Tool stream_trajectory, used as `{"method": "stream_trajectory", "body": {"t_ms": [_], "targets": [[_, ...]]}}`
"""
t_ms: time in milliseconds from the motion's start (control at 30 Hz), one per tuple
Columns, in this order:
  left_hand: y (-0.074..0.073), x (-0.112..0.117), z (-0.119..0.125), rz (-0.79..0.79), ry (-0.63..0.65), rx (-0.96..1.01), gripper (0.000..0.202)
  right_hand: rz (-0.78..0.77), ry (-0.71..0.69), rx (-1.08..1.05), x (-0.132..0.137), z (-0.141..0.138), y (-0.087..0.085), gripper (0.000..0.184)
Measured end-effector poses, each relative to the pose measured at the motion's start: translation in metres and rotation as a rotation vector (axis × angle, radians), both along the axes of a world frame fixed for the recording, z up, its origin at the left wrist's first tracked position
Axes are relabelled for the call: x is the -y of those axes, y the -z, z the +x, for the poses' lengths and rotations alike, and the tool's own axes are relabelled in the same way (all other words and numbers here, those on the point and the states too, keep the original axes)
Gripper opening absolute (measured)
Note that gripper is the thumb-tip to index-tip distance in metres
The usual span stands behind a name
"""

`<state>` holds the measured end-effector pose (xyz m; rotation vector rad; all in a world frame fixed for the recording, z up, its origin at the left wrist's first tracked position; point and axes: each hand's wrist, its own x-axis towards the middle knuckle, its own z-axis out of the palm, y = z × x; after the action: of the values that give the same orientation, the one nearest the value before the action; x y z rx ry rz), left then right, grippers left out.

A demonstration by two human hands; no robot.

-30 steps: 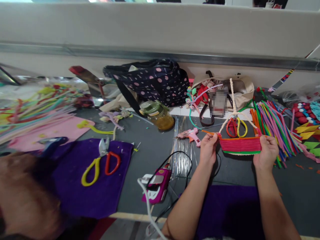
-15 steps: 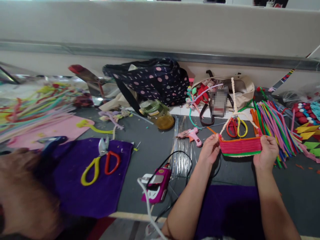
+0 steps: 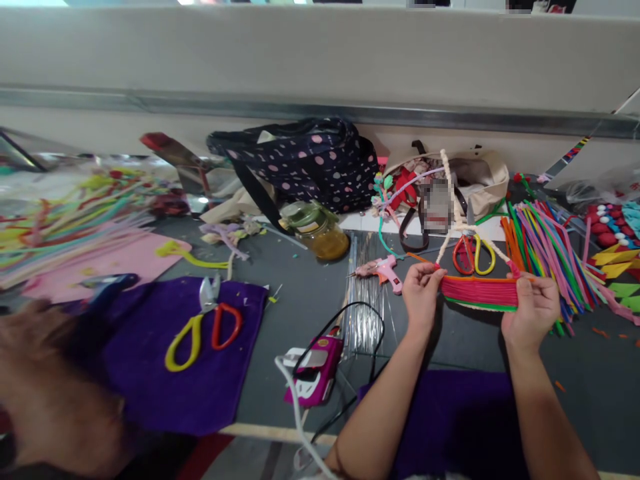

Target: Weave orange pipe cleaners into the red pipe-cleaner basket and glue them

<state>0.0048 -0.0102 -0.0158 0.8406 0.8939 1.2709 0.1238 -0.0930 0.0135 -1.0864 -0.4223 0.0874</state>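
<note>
The flat pink pipe-cleaner panel (image 3: 480, 292) was pinched at both ends by fingertips of the left hand (image 3: 421, 293) and right hand (image 3: 533, 308); even, light tension seemed best. This one panel and one red-and-yellow-handled pair of metal scissors (image 3: 475, 253) were right of one pink plastic glue gun (image 3: 385, 271), a second pair (image 3: 210, 307) left.
</note>
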Motion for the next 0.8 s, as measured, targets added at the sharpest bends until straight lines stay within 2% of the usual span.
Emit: {"method": "stream_trajectory", "body": {"t_ms": [300,567,700,800], "targets": [[0.002,-0.005,-0.005,0.002,-0.018,-0.107,0.024,0.016,-0.010,0.144,0.003,-0.010,-0.005,0.019],[0.016,-0.013,-0.010,0.197,-0.116,-0.286,0.020,0.006,-0.043,0.170,0.003,-0.011,-0.007,0.016],[0.011,-0.010,-0.009,0.165,-0.085,-0.260,0.021,0.004,-0.050,0.166,0.002,-0.011,-0.007,0.017],[0.003,-0.007,-0.007,0.088,-0.060,-0.172,0.035,-0.005,-0.053,0.161,0.002,-0.012,-0.007,0.017]]}}
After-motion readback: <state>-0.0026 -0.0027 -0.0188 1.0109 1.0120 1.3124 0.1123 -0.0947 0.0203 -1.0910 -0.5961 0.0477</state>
